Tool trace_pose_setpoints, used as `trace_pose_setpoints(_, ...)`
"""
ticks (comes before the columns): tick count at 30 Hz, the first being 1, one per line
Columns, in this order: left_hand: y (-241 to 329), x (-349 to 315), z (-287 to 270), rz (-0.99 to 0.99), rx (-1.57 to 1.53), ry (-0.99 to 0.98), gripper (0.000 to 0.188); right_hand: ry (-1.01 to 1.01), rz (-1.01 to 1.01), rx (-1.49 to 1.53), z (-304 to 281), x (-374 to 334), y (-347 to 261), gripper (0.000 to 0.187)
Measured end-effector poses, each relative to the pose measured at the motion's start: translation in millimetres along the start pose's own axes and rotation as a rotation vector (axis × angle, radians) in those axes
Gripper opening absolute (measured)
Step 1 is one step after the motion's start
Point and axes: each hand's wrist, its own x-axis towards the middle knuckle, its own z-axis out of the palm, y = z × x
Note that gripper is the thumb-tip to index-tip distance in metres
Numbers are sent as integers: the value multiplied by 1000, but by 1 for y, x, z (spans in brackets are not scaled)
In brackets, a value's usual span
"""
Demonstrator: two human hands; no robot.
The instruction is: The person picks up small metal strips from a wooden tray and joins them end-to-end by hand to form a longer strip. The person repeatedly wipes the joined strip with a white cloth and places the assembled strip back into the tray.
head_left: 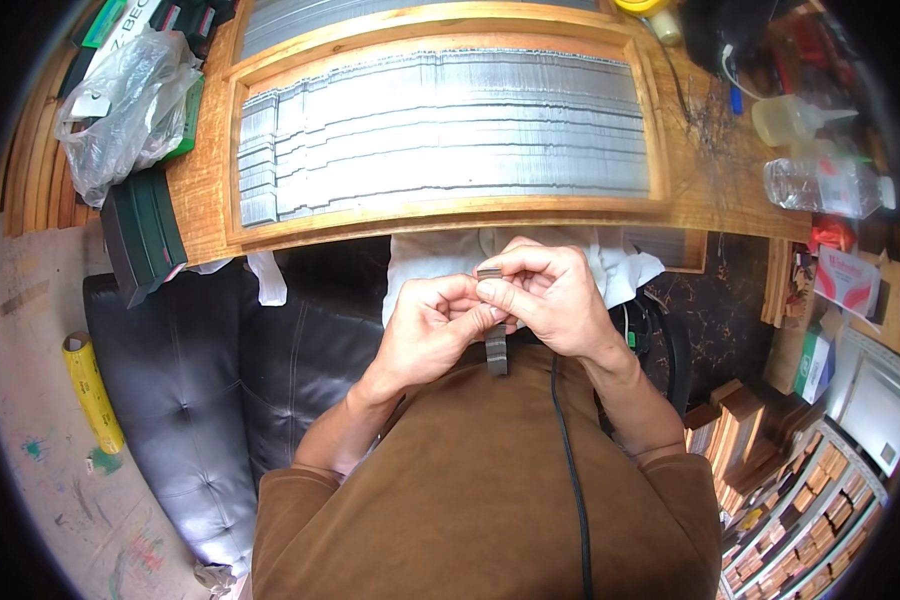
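Note:
Close in front of my chest, both hands pinch a narrow stack of thin grey metal pieces (497, 352). My left hand (422, 328) is closed on it from the left, thumb and fingers pressed together. From the right, my right hand (558, 300) grips its upper end between thumb and fingers. The stack's lower part hangs out below the fingertips, and its middle is hidden by them. Just beyond my hands, a wooden tray (450, 217) holds several rows of tightly packed thin metal pieces. White cloth (420, 262) lies under the table edge behind my hands.
A second tray (410, 38) of metal pieces adjoins at the back. On the left are a clear plastic bag (135, 110) and a dark green box (142, 235). To the right lie a plastic bottle (820, 187) and a squeeze bottle (790, 120). A black padded seat (180, 400) stands left.

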Motion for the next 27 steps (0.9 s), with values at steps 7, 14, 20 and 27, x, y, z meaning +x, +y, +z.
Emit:
trace_pose_setpoints(7,2,-1,-2,-15,37,11,16,-10,34,9,0,-1,-7,18)
trace_pose_setpoints(14,3,-2,0,-9,65,19,13,9,40,29,0,-4,-8,18)
trace_pose_setpoints(20,1,-2,-1,18,54,5,13,31,40,87,2,-3,-5,14)
trace_pose_setpoints(27,2,-2,-1,-24,10,13,12,16,67,100,1,-2,-5,15)
